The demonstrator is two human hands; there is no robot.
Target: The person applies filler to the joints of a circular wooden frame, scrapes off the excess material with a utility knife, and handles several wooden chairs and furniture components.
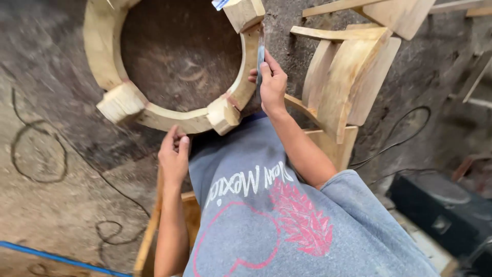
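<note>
1. A pale wooden ring frame [169, 119], built of curved segments with blocky joints, sits against the person's lap, tilted up towards the camera, which seems to bring its rim within easy reach of both hands
2. The right hand [272, 87] lies on the outer right side of the ring frame, its fingers closed around a thin, flat, bluish-grey tool [261, 64]; the tool is pressed along the wood, probably so that the edge can work the surface, though the blur hides what kind of tool it is
3. The left hand [174, 154] is just below the ring frame's lower rim, fingers gathered narrowly together; I cannot tell whether it pinches something small or touches the wood, but its position suggests it steadies the frame from beneath
4. A square block joint [223, 115] on the ring frame's lower right lies between the two hands
5. To the right of the ring frame, pale wooden chair parts [348, 77] are stacked close by, within arm's reach
6. Left of and below the ring frame, dark cables [38, 154] and a blue hose [56, 256] lie on the dirt floor [61, 205]
7. Far to the ring frame's lower right stands a dark box [441, 210]
</note>
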